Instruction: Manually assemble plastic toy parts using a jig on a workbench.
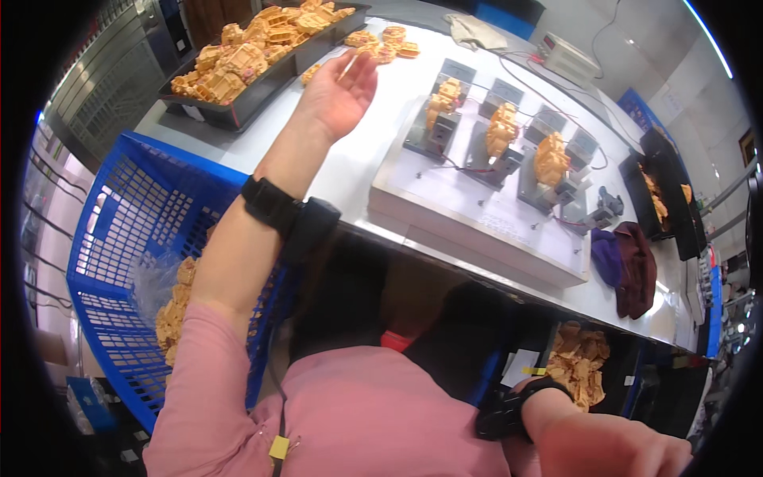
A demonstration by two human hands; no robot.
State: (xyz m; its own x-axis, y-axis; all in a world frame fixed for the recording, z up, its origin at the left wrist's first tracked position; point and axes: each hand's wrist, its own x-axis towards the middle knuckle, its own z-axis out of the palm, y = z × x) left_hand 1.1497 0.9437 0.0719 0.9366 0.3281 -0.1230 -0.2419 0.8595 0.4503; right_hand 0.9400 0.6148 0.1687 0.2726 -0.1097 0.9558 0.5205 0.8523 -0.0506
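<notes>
My left hand [342, 95] reaches across the white table with its fingers apart, holding nothing that I can see. Its fingertips are beside a small group of orange-yellow molded plastic parts [393, 36]; whether they touch one is unclear. To its right, a white fixture board [469, 226] carries a row of metal clamp blocks. Three similar molded parts [502, 129] sit upright in them. Down at the lower right is my right hand [612, 449], blurred and partly cut off, its fingers not readable. Nearest to it is a dark bin of orange-yellow parts [578, 366].
A black tray [238, 111] heaped with parts stands at the far left. Below it is a blue perforated basket [107, 230] with more parts. Purple and maroon cloths [636, 270] hang at the table's right edge, near black bins [675, 199]. A white instrument box [568, 60] stands behind.
</notes>
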